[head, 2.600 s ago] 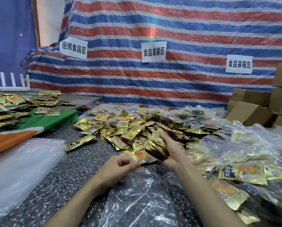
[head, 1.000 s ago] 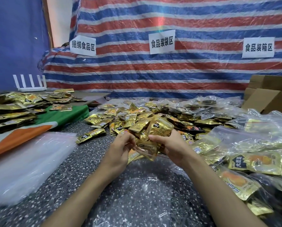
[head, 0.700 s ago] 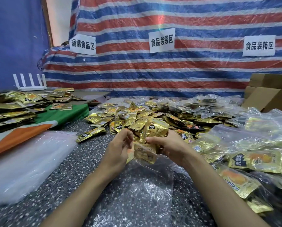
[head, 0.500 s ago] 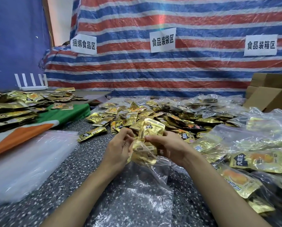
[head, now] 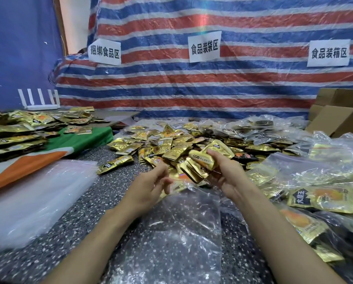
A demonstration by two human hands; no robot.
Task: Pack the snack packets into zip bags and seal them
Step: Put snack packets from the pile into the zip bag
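My right hand (head: 226,173) grips a bunch of gold snack packets (head: 200,162), held just above the mouth of a clear zip bag (head: 179,232) that lies flat on the speckled table in front of me. My left hand (head: 149,185) hovers at the bag's upper left edge with its fingers loosely curled and apart; whether they touch the plastic is unclear. Behind both hands spreads a heap of loose gold packets (head: 163,144).
A stack of empty clear bags (head: 34,193) lies at the left. Filled zip bags (head: 319,185) pile up on the right. More packets (head: 18,132) sit on a green and orange cloth at far left. Cardboard boxes (head: 339,119) stand at the back right.
My left hand has let go of the packets and dropped toward the bag's edge. My right hand has lifted the bunch up and to the right.
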